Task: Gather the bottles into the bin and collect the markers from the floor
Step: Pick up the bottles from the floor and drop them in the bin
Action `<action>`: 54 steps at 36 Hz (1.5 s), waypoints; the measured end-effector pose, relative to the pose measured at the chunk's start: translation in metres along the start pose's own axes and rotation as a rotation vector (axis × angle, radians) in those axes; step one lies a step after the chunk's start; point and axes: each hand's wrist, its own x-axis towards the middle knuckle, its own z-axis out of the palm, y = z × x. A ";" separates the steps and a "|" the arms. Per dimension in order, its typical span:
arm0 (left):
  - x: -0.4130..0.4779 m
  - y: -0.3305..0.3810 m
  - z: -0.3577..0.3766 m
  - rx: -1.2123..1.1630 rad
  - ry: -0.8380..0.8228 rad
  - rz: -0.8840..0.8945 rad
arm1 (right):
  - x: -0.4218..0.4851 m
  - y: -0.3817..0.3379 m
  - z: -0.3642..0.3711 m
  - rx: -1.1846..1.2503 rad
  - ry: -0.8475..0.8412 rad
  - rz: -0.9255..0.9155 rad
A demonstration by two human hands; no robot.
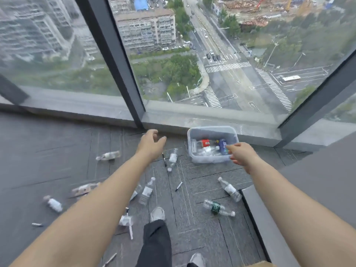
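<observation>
A clear plastic bin (192,151) stands on the grey carpet by the window sill and holds several bottles, one blue-labelled (223,146) and one red-labelled (205,143). My right hand (241,154) hovers at the bin's near right rim, fingers relaxed and holding nothing. My left hand (151,144) is stretched out over the floor left of the bin, fingers loosely spread and empty. Several clear bottles lie on the carpet: one white-labelled (172,158), one green-labelled (216,208), one at the right (230,189). Black markers (178,186) (164,159) lie between them.
A floor-to-ceiling window with dark frames (115,60) and a stone sill (192,116) bounds the floor ahead. A grey ledge (269,228) runs along the right. My leg and shoes (157,213) stand among more bottles (54,204) and white markers (131,231).
</observation>
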 end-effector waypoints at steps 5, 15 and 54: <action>-0.069 -0.077 -0.063 -0.139 0.179 -0.135 | -0.034 -0.018 0.067 -0.111 -0.154 -0.119; -0.174 -0.221 -0.161 -0.233 0.372 -0.329 | -0.121 -0.014 0.219 -0.279 -0.334 -0.215; 0.007 -0.600 -0.022 0.485 -0.170 -0.143 | 0.042 0.247 0.556 -0.449 -0.170 0.017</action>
